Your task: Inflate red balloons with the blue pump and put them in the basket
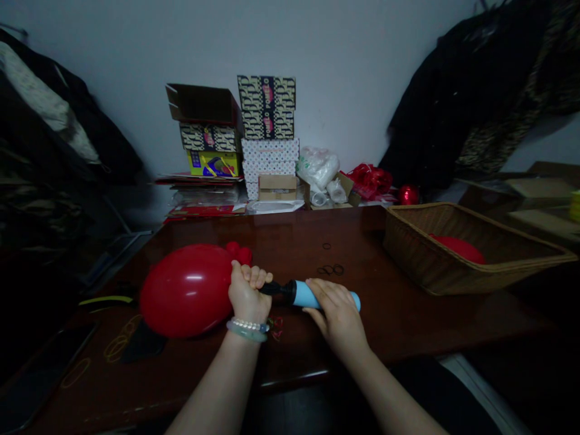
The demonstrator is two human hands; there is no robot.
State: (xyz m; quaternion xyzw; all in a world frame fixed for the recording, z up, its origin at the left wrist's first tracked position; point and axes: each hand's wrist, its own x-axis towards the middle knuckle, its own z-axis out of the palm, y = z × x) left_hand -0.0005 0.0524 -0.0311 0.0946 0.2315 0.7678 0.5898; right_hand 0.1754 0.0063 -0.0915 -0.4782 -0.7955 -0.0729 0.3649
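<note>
A large inflated red balloon (188, 291) lies at the left of the dark brown table, with small red bulges at its upper right. My left hand (249, 293), wearing two bracelets, is closed round the balloon's neck and the black nozzle end of a hand pump. The pump (304, 294) has a light blue body and points left. Wrapped over its blue part is my right hand (338, 311). Where the neck meets the nozzle is hidden by my left fingers.
On the right stands a wicker basket (435, 281) holding a red balloon (460, 248). Black bands (330, 269) lie beyond the pump, yellow bands (118, 344) and a phone (45, 374) at the left. Stacked boxes (269, 151) line the back wall.
</note>
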